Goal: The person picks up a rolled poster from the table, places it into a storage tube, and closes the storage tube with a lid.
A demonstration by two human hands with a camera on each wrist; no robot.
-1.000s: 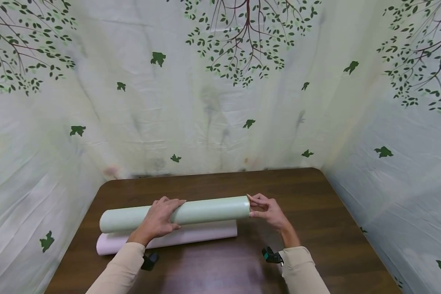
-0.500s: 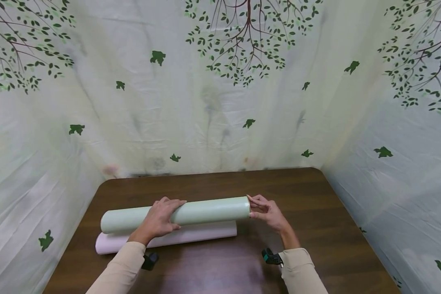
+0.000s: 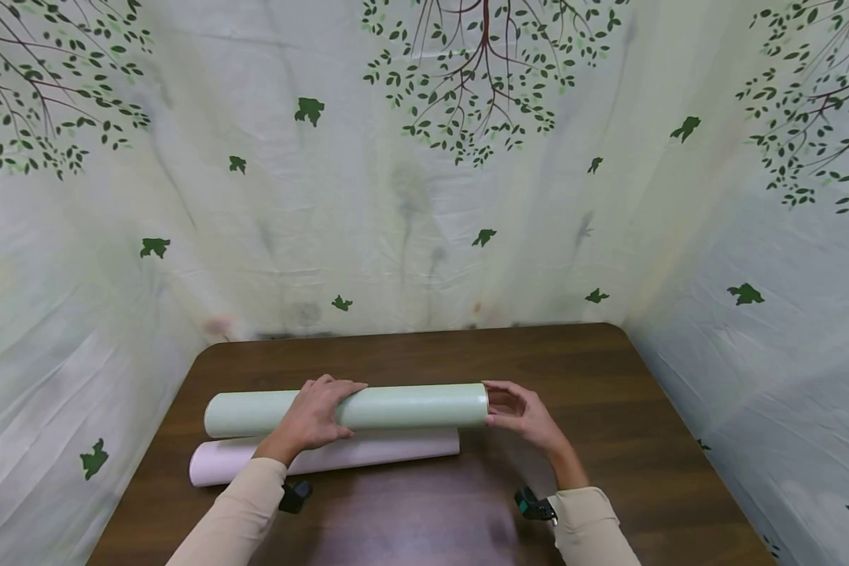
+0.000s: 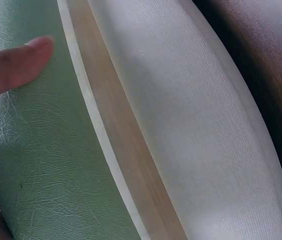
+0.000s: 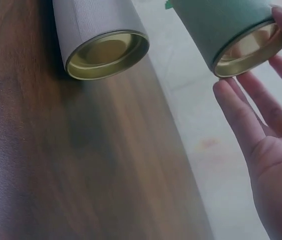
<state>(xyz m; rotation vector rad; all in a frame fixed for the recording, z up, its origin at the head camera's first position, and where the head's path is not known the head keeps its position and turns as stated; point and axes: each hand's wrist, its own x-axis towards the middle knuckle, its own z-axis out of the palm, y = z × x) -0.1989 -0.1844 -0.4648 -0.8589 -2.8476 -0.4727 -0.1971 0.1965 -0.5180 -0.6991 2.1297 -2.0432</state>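
Observation:
A long pale green tube (image 3: 417, 406) with a gold metal end is between both hands. My left hand (image 3: 316, 417) grips it near the middle, fingers over the far side; in the left wrist view the thumb (image 4: 18, 67) lies along its textured surface. At the right end my right hand (image 3: 531, 417) holds the rim, thumb on one side and fingertips on the other, with the palm away from it. The recessed gold end (image 5: 251, 50) shows in the right wrist view. A lavender tube (image 3: 396, 448) lies on the table just nearer to me, partly behind my left wrist.
The dark brown wooden table (image 3: 651, 472) has rounded far corners. Behind it and at both sides hangs a pale curtain (image 3: 410, 196) printed with branches and green leaves. Each wrist carries a small black camera (image 3: 295, 497).
The green tube has shifted slightly right and turned more level, its left end moving away from me. My right hand's fingers have spread wider around the rim. The lavender tube stays put.

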